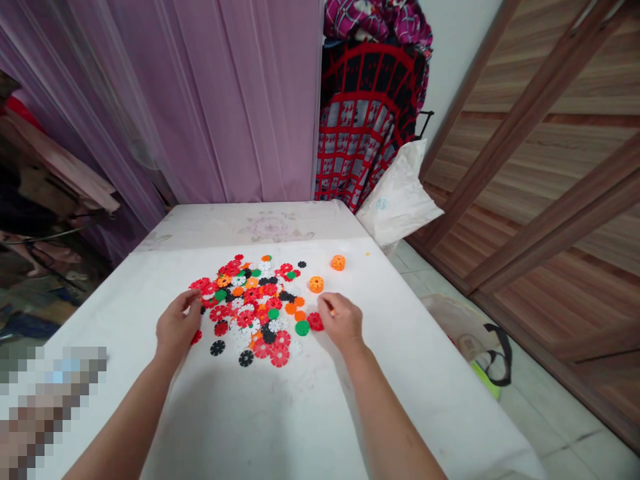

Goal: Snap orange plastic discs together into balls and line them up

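Note:
A loose pile of flat, notched plastic snowflake discs point(245, 318) in red, white, black, green and orange lies between my hands. At its left edge is my left hand point(179, 325), thumb and fingers drawn together near red discs; whatever they hold is hidden. My right hand point(345, 323) is closed at the pile's right side, beside a red stack of discs point(315, 322). A small orange patch shows at its fingers, too little to name. Just beyond it stand an orange stack of discs point(317, 285) and, farther back, another orange stack point(339, 263).
A white cloth point(240, 413) covers the table. A white plastic bag point(400, 200) hangs by the far right corner. Behind are a purple curtain point(240, 100) and a chair draped with patterned cloth point(357, 127). Wooden cabinet doors point(550, 167) line the right.

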`<action>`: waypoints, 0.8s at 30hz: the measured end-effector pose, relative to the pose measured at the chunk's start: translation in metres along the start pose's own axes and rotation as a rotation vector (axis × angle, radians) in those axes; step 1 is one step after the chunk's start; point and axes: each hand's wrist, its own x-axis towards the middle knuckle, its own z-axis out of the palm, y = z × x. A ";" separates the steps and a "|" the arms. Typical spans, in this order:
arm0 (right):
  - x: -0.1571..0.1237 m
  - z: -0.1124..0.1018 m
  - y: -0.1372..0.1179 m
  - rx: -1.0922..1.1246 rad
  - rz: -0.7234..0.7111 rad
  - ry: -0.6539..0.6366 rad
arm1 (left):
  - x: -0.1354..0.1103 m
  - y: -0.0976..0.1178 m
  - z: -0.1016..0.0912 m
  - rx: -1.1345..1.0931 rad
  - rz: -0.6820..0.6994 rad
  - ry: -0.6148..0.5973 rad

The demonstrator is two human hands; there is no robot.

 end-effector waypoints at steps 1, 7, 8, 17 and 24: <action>0.003 -0.008 0.011 -0.020 0.075 0.031 | -0.009 0.002 0.000 0.017 0.003 0.049; -0.003 -0.027 0.051 -0.092 0.185 -0.291 | -0.045 0.022 -0.002 0.066 0.190 0.180; -0.005 -0.026 0.051 -0.102 0.183 -0.311 | -0.047 0.026 -0.002 0.065 0.225 0.187; -0.001 -0.015 0.047 -0.174 0.214 -0.262 | -0.060 0.031 0.017 -0.003 0.422 0.039; 0.005 -0.004 0.050 -0.162 0.171 -0.238 | -0.064 0.024 0.022 -0.004 0.386 0.009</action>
